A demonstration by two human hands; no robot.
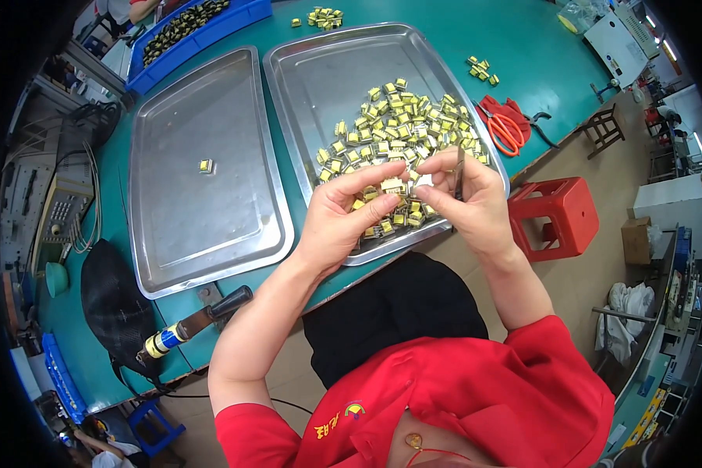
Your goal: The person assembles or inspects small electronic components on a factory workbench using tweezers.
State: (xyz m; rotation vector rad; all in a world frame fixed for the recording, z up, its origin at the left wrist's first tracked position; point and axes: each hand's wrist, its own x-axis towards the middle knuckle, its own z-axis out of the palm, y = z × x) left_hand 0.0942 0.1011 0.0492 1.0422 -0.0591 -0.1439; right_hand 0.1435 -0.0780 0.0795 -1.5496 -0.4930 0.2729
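My left hand (335,214) is over the right-hand metal tray (304,66), its thumb and forefinger closed around a small yellow-wrapped transformer (393,186). Facing it, my right hand (480,203) has its fingers bent, with a thin dark tool (459,175) standing up between them; the tool's kind is not clear. The right fingertips come close to the transformer, beside something small and pale that I cannot make out. Under both hands lies a heap of similar transformers (398,125). One single transformer (205,166) rests in the left-hand metal tray (168,226).
A blue bin (238,17) of dark parts stands at the back left. Small transformer groups (325,17) lie beyond the trays. Orange-handled scissors (506,134) and dark pliers (541,129) sit right, near a red stool (558,218). A black-handled tool (203,318) is at the front left.
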